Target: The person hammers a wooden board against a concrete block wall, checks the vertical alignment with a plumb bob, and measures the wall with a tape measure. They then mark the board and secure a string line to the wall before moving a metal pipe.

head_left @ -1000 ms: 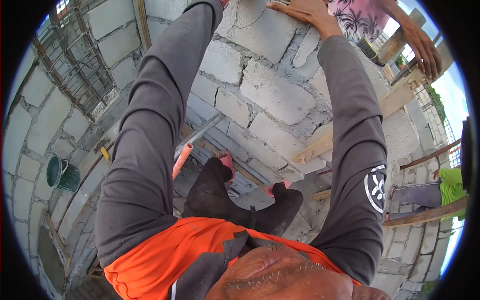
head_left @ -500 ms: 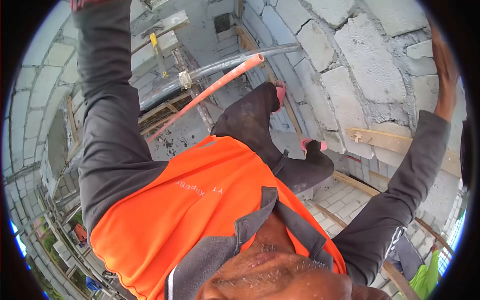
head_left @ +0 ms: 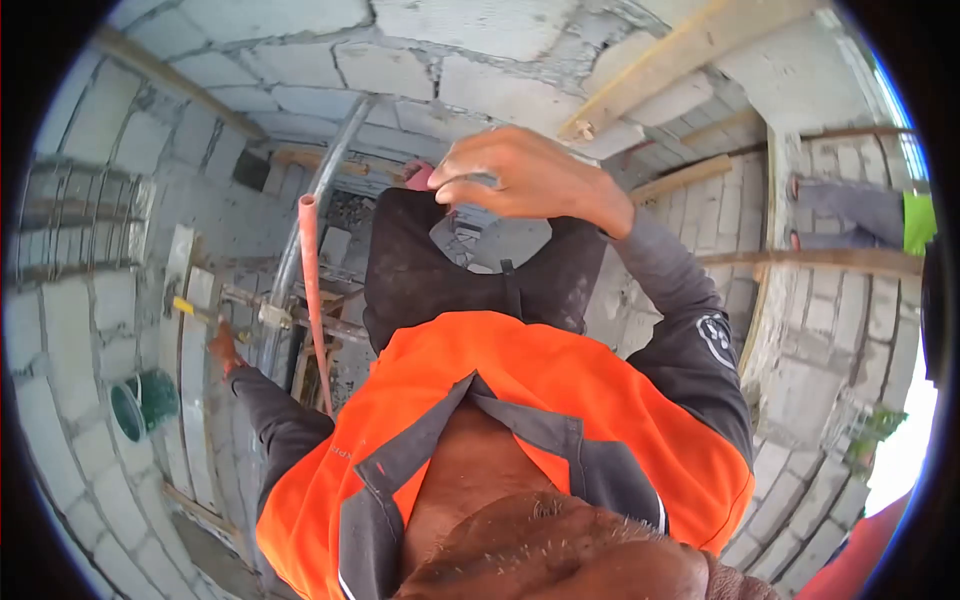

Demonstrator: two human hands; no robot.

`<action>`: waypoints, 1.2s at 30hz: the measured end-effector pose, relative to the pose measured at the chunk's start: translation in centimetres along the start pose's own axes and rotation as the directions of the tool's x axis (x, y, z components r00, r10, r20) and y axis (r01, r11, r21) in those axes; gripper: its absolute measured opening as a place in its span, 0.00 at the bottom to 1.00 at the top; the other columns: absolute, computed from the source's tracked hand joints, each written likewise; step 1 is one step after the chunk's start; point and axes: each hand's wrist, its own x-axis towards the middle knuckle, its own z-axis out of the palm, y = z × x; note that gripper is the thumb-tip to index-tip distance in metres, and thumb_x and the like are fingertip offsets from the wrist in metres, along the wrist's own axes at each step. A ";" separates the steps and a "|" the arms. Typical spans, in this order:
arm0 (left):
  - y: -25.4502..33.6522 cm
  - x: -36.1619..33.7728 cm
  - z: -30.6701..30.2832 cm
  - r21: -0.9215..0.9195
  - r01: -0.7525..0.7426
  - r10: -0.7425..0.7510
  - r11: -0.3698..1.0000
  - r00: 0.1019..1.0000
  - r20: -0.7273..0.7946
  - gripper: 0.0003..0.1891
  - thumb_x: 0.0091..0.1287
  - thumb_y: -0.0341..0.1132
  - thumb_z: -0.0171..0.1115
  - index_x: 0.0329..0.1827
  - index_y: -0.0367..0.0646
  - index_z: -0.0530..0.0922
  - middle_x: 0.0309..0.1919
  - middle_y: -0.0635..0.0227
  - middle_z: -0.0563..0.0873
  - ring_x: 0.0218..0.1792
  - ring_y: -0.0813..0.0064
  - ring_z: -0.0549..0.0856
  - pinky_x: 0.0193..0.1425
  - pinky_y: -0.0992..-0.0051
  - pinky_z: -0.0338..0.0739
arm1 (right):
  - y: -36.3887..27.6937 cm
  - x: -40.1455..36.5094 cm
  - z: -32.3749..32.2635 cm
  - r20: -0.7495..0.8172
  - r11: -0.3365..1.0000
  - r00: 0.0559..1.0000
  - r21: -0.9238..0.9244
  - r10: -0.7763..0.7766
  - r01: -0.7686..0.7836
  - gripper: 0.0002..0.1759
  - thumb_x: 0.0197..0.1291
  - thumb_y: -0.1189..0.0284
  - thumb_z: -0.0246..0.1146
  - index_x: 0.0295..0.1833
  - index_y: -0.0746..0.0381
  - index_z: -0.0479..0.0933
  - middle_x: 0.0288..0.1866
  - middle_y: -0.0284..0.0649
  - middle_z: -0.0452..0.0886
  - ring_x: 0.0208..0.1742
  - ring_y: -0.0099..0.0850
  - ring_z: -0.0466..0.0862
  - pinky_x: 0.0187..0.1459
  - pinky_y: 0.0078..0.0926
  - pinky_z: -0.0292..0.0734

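Observation:
My left hand (head_left: 225, 347) is at the lower end of a yellow-handled tool (head_left: 184, 306), which lies across boards beside a metal pipe. The fingers look closed on its handle, though they are small in view. My right hand (head_left: 525, 175) is in front of me over my dark trousers. Its fingers are loosely bent, with a gap between thumb and fingers and nothing in them. A pink-orange plastic pipe (head_left: 311, 270) slants up between my left arm and my legs. Behind it runs the grey metal pipe (head_left: 335, 155) with a clamp (head_left: 272, 315) on it.
Grey block walls (head_left: 500, 95) surround me. A green bucket (head_left: 145, 403) is at the left. A timber plank (head_left: 690, 60) slants across the upper right. Beyond another beam (head_left: 810, 261), a person in grey trousers (head_left: 855, 215) and bright green is partly in view.
My left hand has come down from the upper left to the yellow-handled tool. My right hand has left the block wall and moved in front of my legs. The view has turned.

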 end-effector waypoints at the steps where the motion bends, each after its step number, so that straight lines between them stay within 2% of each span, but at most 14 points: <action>1: -1.2 3.1 2.4 0.144 -0.096 0.099 0.985 0.995 -0.010 0.42 0.68 0.66 0.66 0.49 0.22 0.87 0.43 0.38 0.91 0.49 0.43 0.90 0.51 0.52 0.84 | 0.9 -1.5 1.9 0.092 0.987 0.989 0.096 0.120 -0.129 0.15 0.71 0.62 0.68 0.53 0.62 0.88 0.49 0.43 0.91 0.51 0.44 0.88 0.53 0.38 0.82; 5: 1.0 1.3 2.1 -0.372 -0.061 0.090 0.926 0.994 0.061 0.36 0.69 0.61 0.66 0.46 0.26 0.88 0.45 0.38 0.91 0.50 0.52 0.91 0.54 0.59 0.84 | 6.2 -7.3 8.3 0.027 0.943 0.954 0.146 0.297 -0.298 0.16 0.71 0.61 0.65 0.52 0.62 0.88 0.49 0.43 0.90 0.47 0.42 0.89 0.49 0.37 0.82; 6: 1.2 2.1 2.2 -0.371 -0.077 0.107 0.926 0.992 0.062 0.36 0.69 0.61 0.66 0.46 0.26 0.88 0.45 0.38 0.91 0.50 0.52 0.91 0.54 0.59 0.84 | 7.6 -8.9 8.7 -0.157 0.920 0.914 0.190 0.374 -0.344 0.16 0.71 0.61 0.67 0.53 0.62 0.87 0.49 0.45 0.90 0.49 0.42 0.89 0.53 0.37 0.82; 8: 2.0 3.3 2.0 -0.404 0.020 0.031 0.914 0.992 0.120 0.17 0.67 0.41 0.70 0.38 0.30 0.86 0.33 0.57 0.90 0.36 0.61 0.89 0.37 0.60 0.80 | 10.9 -11.6 9.0 -0.526 0.879 0.705 0.265 0.477 -0.397 0.19 0.69 0.62 0.70 0.56 0.64 0.86 0.50 0.48 0.90 0.53 0.42 0.89 0.59 0.37 0.81; 11: 2.2 4.9 0.0 -0.556 0.012 0.070 0.831 0.990 0.126 0.15 0.67 0.41 0.68 0.38 0.33 0.86 0.28 0.60 0.85 0.31 0.63 0.86 0.35 0.63 0.79 | 12.9 -14.6 4.8 -0.874 0.801 0.220 0.262 0.434 -0.538 0.37 0.60 0.62 0.79 0.68 0.71 0.75 0.64 0.54 0.83 0.67 0.45 0.82 0.68 0.40 0.75; 12: 1.9 5.3 -0.6 -0.624 0.020 0.080 0.781 0.988 0.131 0.14 0.67 0.41 0.67 0.38 0.35 0.86 0.25 0.62 0.83 0.28 0.64 0.84 0.34 0.64 0.78 | 14.1 -15.5 3.3 -0.880 0.801 0.208 0.262 0.427 -0.538 0.37 0.60 0.62 0.79 0.68 0.71 0.75 0.64 0.54 0.83 0.67 0.45 0.82 0.68 0.40 0.75; 14: 1.6 5.1 -2.0 -0.751 0.041 0.099 0.659 0.985 0.141 0.13 0.68 0.40 0.66 0.37 0.38 0.86 0.20 0.65 0.79 0.24 0.67 0.81 0.31 0.67 0.77 | 16.4 -16.7 0.4 -0.977 0.747 0.005 0.161 0.215 -0.645 0.60 0.52 0.58 0.84 0.79 0.77 0.58 0.78 0.62 0.67 0.77 0.49 0.71 0.75 0.43 0.68; 17: 3.5 1.4 -6.1 -0.746 0.156 -0.067 0.647 0.987 0.149 0.09 0.68 0.40 0.66 0.40 0.44 0.82 0.18 0.70 0.73 0.18 0.69 0.76 0.23 0.66 0.71 | 18.6 -17.1 -3.0 -0.956 0.750 0.089 0.159 0.279 -0.642 0.75 0.43 0.52 0.88 0.82 0.79 0.46 0.82 0.65 0.57 0.81 0.53 0.64 0.79 0.45 0.62; 19: 4.7 -1.5 -7.5 -0.897 0.145 -0.097 0.417 0.989 0.115 0.10 0.67 0.35 0.66 0.32 0.41 0.75 0.15 0.75 0.66 0.11 0.77 0.65 0.14 0.71 0.59 | 21.3 -16.8 -3.7 -0.960 0.837 0.095 0.178 0.263 -0.517 0.80 0.38 0.48 0.89 0.83 0.79 0.45 0.80 0.64 0.61 0.81 0.54 0.65 0.79 0.45 0.62; 27: 11.0 -17.7 -17.6 -0.948 -0.100 -0.118 0.302 0.983 -0.142 0.21 0.73 0.49 0.69 0.31 0.44 0.73 0.19 0.76 0.68 0.16 0.79 0.68 0.20 0.75 0.64 | 20.3 -14.5 -4.5 -0.938 0.770 0.042 0.256 0.343 -0.585 0.66 0.40 0.50 0.89 0.73 0.80 0.61 0.68 0.63 0.72 0.71 0.56 0.74 0.69 0.48 0.72; 32: 20.8 -34.1 -25.5 -0.906 -0.382 0.126 0.185 0.923 -0.363 0.19 0.79 0.48 0.63 0.35 0.41 0.74 0.20 0.73 0.68 0.18 0.77 0.72 0.25 0.77 0.68 | 21.4 -14.5 -4.2 -0.982 0.753 0.051 0.106 0.182 -0.649 0.57 0.41 0.42 0.86 0.56 0.79 0.69 0.56 0.60 0.76 0.59 0.53 0.79 0.60 0.46 0.76; 34: 22.3 -34.2 -23.2 -0.414 -0.910 0.513 -0.006 0.353 -0.783 0.16 0.81 0.43 0.58 0.44 0.37 0.76 0.22 0.71 0.70 0.21 0.77 0.74 0.27 0.77 0.70 | 20.4 -14.4 -4.1 -0.965 0.748 0.033 0.179 0.259 -0.640 0.56 0.40 0.41 0.86 0.55 0.79 0.69 0.55 0.59 0.76 0.58 0.52 0.79 0.60 0.45 0.76; 35: 25.3 -37.6 -23.8 -0.777 -0.607 0.529 -0.168 0.609 -0.591 0.17 0.82 0.41 0.55 0.54 0.31 0.75 0.24 0.69 0.73 0.24 0.77 0.75 0.31 0.75 0.72 | 20.1 -14.3 -4.3 -0.956 0.737 0.017 0.214 0.293 -0.641 0.56 0.40 0.41 0.86 0.54 0.79 0.70 0.55 0.58 0.76 0.59 0.52 0.79 0.60 0.45 0.76; 36: 27.9 -40.5 -23.6 -0.817 -0.520 0.582 -0.250 0.593 -0.556 0.17 0.82 0.42 0.57 0.51 0.31 0.75 0.26 0.68 0.75 0.24 0.77 0.74 0.33 0.74 0.74 | 20.1 -14.3 -4.7 -0.941 0.725 0.029 0.241 0.338 -0.645 0.59 0.40 0.43 0.87 0.58 0.81 0.67 0.58 0.60 0.74 0.62 0.52 0.77 0.63 0.45 0.75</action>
